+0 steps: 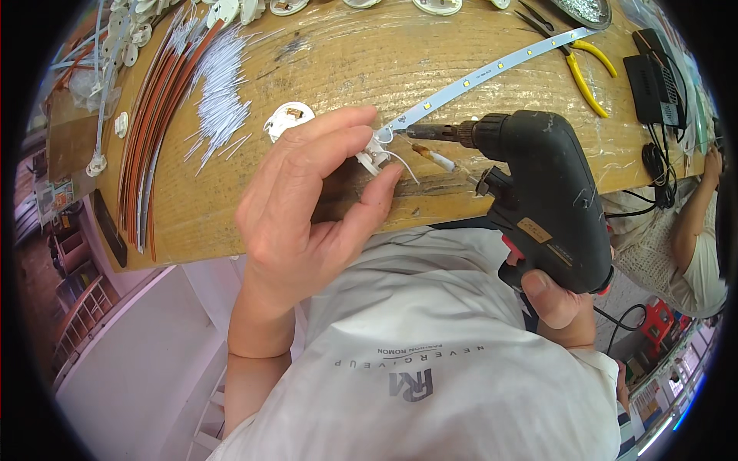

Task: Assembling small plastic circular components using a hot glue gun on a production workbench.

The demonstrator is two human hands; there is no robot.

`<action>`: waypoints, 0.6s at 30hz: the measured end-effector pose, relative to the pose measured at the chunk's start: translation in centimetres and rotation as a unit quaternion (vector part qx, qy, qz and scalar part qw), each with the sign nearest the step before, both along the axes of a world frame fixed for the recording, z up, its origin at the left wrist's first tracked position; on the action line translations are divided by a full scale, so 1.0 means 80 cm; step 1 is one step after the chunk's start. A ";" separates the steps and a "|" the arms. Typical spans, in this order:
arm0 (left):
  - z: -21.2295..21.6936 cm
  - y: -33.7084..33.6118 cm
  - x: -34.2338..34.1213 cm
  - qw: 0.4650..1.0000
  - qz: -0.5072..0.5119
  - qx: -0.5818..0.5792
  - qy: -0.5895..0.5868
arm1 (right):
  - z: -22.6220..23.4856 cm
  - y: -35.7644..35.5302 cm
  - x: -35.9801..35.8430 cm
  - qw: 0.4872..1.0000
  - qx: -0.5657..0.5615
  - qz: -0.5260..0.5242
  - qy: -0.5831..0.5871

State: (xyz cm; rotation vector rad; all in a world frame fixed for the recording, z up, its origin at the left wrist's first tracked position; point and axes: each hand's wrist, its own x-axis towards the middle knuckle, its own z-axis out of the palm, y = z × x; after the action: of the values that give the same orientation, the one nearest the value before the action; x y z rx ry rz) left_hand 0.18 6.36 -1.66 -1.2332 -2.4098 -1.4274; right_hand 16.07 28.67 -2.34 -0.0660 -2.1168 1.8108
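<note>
My left hand [300, 188] reaches over the table's near edge, its thumb and fingers closed round a small white end cap [372, 160]. Short white wires [407, 167] curl out of the cap. A flat white LED strip [486, 73] runs from the cap toward the far right, with small yellowish chips along it. My right hand [555, 300] grips the handle of a black pistol-shaped soldering gun [550, 173], mostly hidden behind it. The gun's tip points left and meets the strip's near end, close to the cap. Below the tip sticks out a stained white tube [434, 156].
Round white caps [289, 119] lie beside my left hand and along the far edge. Thin white wires [221, 92] and brown-orange strips [154, 131] lie at left. Yellow-handled pliers [588, 83], a metal dish [586, 11] and black corded boxes [652, 84] are at right. Another person's arm [696, 207] shows far right.
</note>
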 end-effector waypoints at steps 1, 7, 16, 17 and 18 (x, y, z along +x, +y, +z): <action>0.001 0.000 0.000 1.000 0.002 -0.001 0.000 | 0.000 0.000 0.000 1.000 -0.002 -0.001 0.002; 0.000 -0.001 -0.001 1.000 -0.001 -0.004 0.007 | 0.003 -0.001 0.000 1.000 -0.015 0.000 -0.011; -0.005 -0.002 -0.005 0.999 -0.013 0.006 0.031 | 0.006 -0.002 -0.005 1.000 -0.006 -0.005 0.002; -0.003 -0.002 -0.004 0.999 -0.013 0.005 0.031 | 0.005 -0.002 -0.005 1.000 -0.006 -0.005 0.002; -0.001 -0.002 -0.001 1.000 -0.004 -0.001 0.011 | 0.004 -0.002 -0.004 1.000 -0.009 -0.004 0.004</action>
State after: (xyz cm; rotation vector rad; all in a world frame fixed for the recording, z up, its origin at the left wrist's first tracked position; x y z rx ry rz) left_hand 0.10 6.23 -1.72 -1.2529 -2.3945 -1.4063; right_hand 15.74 28.54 -2.00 -0.0716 -2.0931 1.8227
